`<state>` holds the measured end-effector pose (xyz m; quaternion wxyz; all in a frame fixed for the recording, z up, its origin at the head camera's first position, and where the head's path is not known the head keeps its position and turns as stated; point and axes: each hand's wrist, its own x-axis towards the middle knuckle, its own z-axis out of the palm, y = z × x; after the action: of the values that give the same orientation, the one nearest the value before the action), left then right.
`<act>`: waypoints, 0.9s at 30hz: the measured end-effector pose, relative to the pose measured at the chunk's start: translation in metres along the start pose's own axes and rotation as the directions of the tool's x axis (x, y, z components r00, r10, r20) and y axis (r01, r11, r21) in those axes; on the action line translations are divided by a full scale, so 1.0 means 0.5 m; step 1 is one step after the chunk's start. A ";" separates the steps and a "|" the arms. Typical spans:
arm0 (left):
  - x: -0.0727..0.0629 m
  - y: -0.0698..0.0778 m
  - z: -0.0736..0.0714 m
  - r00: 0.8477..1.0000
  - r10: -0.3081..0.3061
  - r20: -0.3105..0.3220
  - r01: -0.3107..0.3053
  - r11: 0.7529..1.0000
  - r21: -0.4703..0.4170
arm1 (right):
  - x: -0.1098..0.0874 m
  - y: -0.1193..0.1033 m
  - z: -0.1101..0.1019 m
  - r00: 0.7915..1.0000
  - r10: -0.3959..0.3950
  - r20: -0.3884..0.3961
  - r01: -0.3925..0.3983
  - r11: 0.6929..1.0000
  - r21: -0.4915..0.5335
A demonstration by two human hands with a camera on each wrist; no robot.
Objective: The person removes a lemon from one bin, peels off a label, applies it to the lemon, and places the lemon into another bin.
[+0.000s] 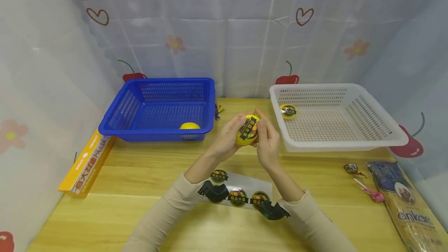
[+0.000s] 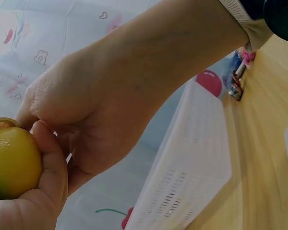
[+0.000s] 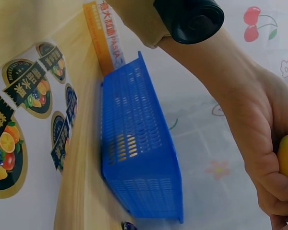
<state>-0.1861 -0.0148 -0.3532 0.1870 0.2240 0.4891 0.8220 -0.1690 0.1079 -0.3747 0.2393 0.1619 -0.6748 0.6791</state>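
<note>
Above the middle of the table, a lemon (image 1: 244, 137) with a dark fruit-label sticker (image 1: 249, 127) on it is held between both hands. My left hand (image 1: 225, 138) grips its left side, the thumb near the sticker. My right hand (image 1: 268, 145) holds the right side, thumb against the sticker's edge. The lemon (image 2: 14, 163) shows its plain yellow side in the left wrist view. Under the forearms lies a white sticker sheet (image 1: 245, 182) with several round labels. One yellow lemon (image 1: 190, 126) is in the blue basket (image 1: 157, 137); a labelled lemon (image 1: 288, 116) lies in the white basket (image 1: 336, 144).
A yellow pasta box (image 1: 87, 164) leans at the left edge beside the blue basket. Wrapped candy (image 1: 218, 109) lies between the baskets. At the right are a dark wrapped candy (image 1: 351, 168), a pink lollipop (image 1: 376, 196) and a pasta bag (image 1: 409, 213). Curtains enclose the table.
</note>
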 end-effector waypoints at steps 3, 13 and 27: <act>0.001 0.001 0.000 1.000 0.000 -0.015 0.000 1.000 -0.015 | 0.004 -0.008 0.000 1.000 0.027 -0.015 -0.027 0.999 0.029; -0.003 -0.001 0.010 0.998 0.024 -0.057 -0.025 0.999 -0.021 | 0.006 -0.027 0.004 0.995 0.096 0.024 -0.095 0.995 -0.027; 0.002 0.010 0.021 0.968 0.052 -0.247 -0.066 0.997 -0.048 | 0.000 -0.027 0.001 0.974 0.219 0.056 -0.222 0.973 0.057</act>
<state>-0.1818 -0.0089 -0.3443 0.1069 0.1296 0.4784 0.8619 -0.1615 0.1073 -0.3634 0.1404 0.1101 -0.6726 0.7182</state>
